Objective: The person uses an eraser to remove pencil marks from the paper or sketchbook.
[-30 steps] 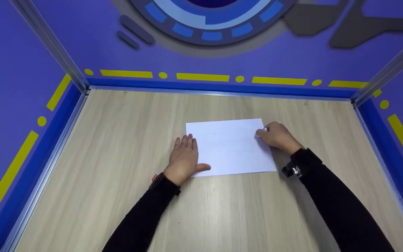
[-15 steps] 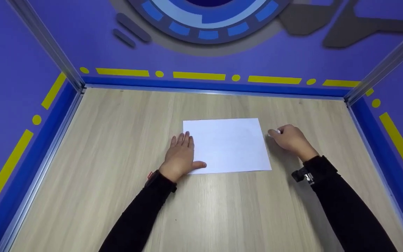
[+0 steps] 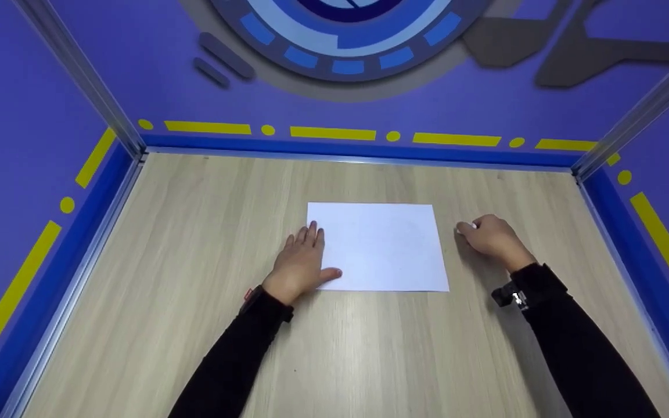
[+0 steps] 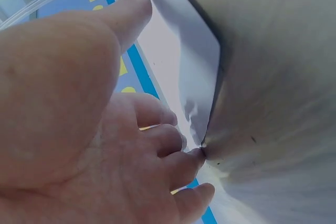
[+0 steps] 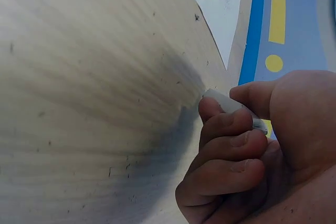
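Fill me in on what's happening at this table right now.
A person in black sleeves works at a light wood-grain table inside a purple-walled booth. A white rectangular sheet of paper lies flat in the middle. The left hand rests flat with straight fingers at the sheet's left edge, the thumb on its near left corner. The right hand sits on the table just right of the sheet, clear of it, pinching a small whitish object between thumb and fingers; what it is cannot be told.

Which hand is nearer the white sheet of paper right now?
Left. The left hand rests on the white sheet of paper at its left edge, thumb on the near corner. The right hand sits on the table just beyond the right edge, pinching a small white object.
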Motion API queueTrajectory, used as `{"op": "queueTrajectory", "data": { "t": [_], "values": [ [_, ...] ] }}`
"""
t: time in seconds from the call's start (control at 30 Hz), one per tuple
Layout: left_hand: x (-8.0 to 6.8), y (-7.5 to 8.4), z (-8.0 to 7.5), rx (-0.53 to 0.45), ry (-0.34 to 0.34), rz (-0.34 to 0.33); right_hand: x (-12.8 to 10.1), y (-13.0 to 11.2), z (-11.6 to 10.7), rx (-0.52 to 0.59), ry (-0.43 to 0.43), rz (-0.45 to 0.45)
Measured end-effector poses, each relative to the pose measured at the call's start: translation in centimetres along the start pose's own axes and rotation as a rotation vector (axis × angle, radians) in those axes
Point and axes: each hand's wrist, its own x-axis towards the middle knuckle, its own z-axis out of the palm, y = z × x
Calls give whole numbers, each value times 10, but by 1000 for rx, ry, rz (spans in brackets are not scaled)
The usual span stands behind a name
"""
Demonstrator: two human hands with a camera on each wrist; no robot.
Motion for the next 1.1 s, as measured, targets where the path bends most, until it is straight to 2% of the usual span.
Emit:
{"op": "queueTrajectory", "data": {
  "t": [0.17,0.3,0.57,0.83,0.93,1.1],
  "values": [
    [-1,0,-2,-10,-7,4,0,4,-2,9,-18,16],
    [-1,-3,-6,-27,7,9,-2,7,-6,-34,-20,22],
    [-2,-15,-16,-86,54,-54,-10,7,-20,-228,-30,13],
    [-5,-18,-26,-128,85,-84,-13,12,-22,-248,-35,13],
    [-9,-18,-31,-132,167,-65,-15,15,-19,-204,-5,-7],
    [-12,-12,-40,-179,450,31,-29,2,-12,-76,100,-100]
  ]
}}
